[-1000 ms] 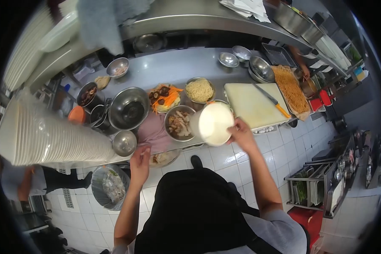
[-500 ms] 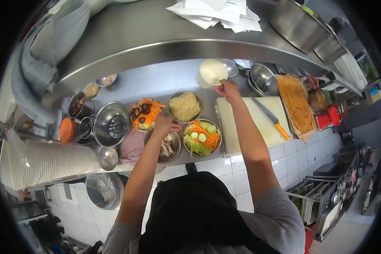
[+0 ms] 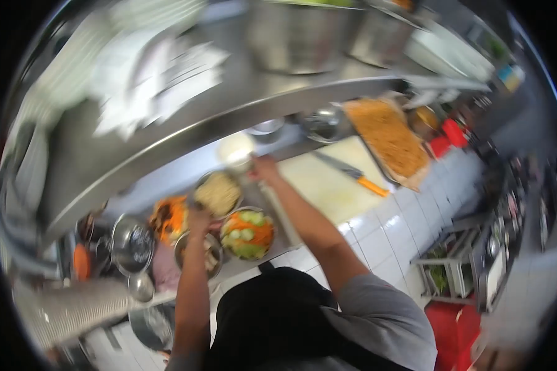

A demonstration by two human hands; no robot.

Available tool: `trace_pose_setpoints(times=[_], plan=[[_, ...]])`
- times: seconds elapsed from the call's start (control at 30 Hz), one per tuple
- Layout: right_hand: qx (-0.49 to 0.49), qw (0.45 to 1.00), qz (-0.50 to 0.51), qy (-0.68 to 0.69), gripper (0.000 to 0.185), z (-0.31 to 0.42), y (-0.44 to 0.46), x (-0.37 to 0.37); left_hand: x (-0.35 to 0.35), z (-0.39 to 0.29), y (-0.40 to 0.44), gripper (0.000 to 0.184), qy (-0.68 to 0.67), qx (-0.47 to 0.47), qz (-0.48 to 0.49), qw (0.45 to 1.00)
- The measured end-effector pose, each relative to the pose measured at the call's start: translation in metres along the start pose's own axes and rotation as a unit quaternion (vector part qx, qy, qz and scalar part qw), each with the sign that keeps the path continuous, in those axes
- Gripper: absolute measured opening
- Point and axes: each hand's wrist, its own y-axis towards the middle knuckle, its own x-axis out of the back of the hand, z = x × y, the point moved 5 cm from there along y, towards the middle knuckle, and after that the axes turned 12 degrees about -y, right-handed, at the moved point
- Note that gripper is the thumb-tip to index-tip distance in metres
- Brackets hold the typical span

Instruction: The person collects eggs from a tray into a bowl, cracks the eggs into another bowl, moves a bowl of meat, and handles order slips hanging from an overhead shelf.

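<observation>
My right hand (image 3: 264,169) grips the edge of a white round container (image 3: 236,149) at the back of the counter, beyond the noodle bowl (image 3: 218,193). Over the near edge of the noodle bowl hangs my left hand (image 3: 199,221), blurred, its fingers hard to make out. Just below it is a metal bowl of pale meat pieces (image 3: 211,258), partly covered by my left forearm. A bowl of carrot, cucumber and lettuce (image 3: 247,234) stands to the right. Shredded carrot with dark mushrooms (image 3: 169,219) lies left of my left hand.
A knife (image 3: 356,174) with an orange handle lies on the white cutting board (image 3: 328,191). Beyond it is a tray of orange-brown food (image 3: 390,139). The metal shelf (image 3: 167,145) overhangs the counter's back. An empty metal bowl (image 3: 133,244) and stacked white containers (image 3: 74,309) stand left.
The view has swung right and tilted, with more blur. Since the earliest frame, my right hand has carried the white container to the counter's back, and my left hand has moved over the bowls.
</observation>
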Motion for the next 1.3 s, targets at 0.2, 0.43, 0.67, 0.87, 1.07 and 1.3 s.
trace_pose_setpoints(times=[0.2,0.43,0.67,0.87,1.07,1.3], plan=[[-0.351,0.797,0.118,0.477,0.025,0.046,-0.061,0.069,0.007,0.002,0.025,0.031,0.127,-0.005,-0.006,0.992],[-0.293,0.708,-0.049,0.641,0.012,0.005,-0.115,0.174,0.031,-0.013,0.01,0.04,0.142,0.131,0.016,0.981],[-0.297,0.721,-0.361,0.511,0.015,-0.102,-0.152,0.36,0.027,-0.067,-0.046,0.046,0.29,-0.013,0.025,0.957],[-0.22,0.587,-0.42,0.656,0.042,-0.149,-0.114,0.427,0.02,-0.078,-0.099,0.041,0.221,-0.068,0.096,0.968],[-0.178,0.528,-0.409,0.723,0.078,-0.174,-0.068,0.422,0.018,-0.078,-0.13,0.033,0.205,-0.117,0.107,0.966],[-0.077,0.47,-0.302,0.826,0.055,-0.187,-0.05,0.428,-0.029,-0.066,-0.154,0.031,0.168,-0.154,0.072,0.971]])
